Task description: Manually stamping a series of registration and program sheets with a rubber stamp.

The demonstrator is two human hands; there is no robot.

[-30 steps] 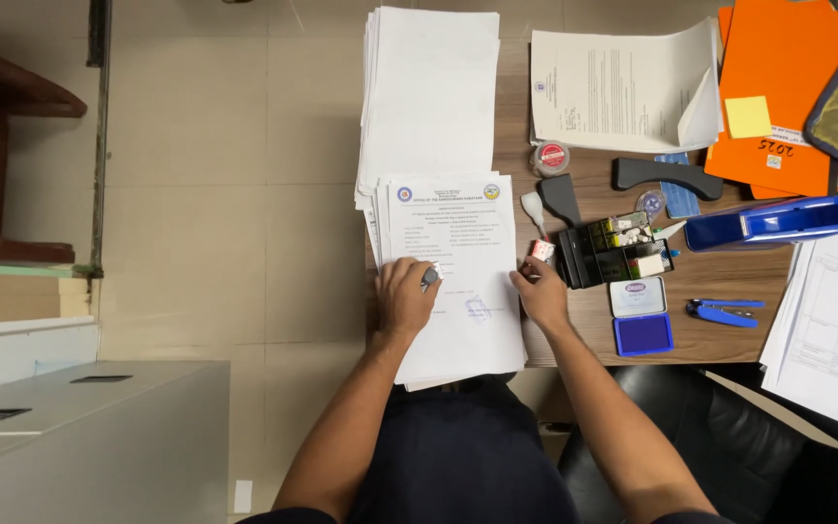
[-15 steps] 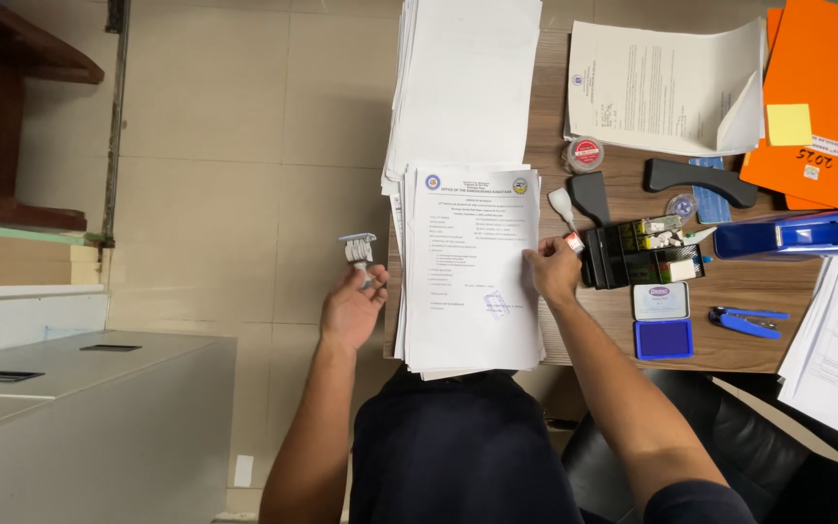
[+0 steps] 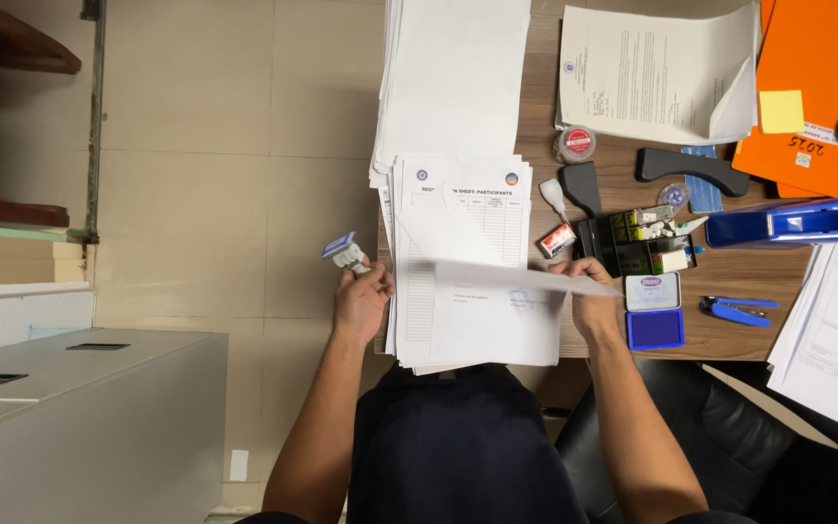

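Surface [image 3: 729, 281]: brown wood, upper right of view, crowded with office items.
Blank stack [image 3: 458, 78]: tall pile of white paper at the far left edge of the surface.
Orange folders [image 3: 807, 58]: far right corner, yellow sticky note on top.
Form stack [image 3: 463, 262]: printed sheets near the body, overhanging the near edge; top visible page a ruled table with two round seals.
Lifted sheet [image 3: 506, 301]: top page raised off the form stack, curling over, faint blue stamp mark showing through.
Right hand [image 3: 594, 306]: closed on the right edge of the lifted sheet, pinching it.
Left hand [image 3: 361, 301]: off the left edge of the surface, over the floor, fingers wrapped around the stamp.
Blue tape dispenser [image 3: 792, 221]: right side, beyond the ink pad.
Black organizer [image 3: 637, 243]: small compartments, just beyond the right hand.
Ink pad [image 3: 654, 312]: open, blue, just right of the right hand.
Stamp [image 3: 343, 252]: small, blue-topped, held clear of the paper, tilted.
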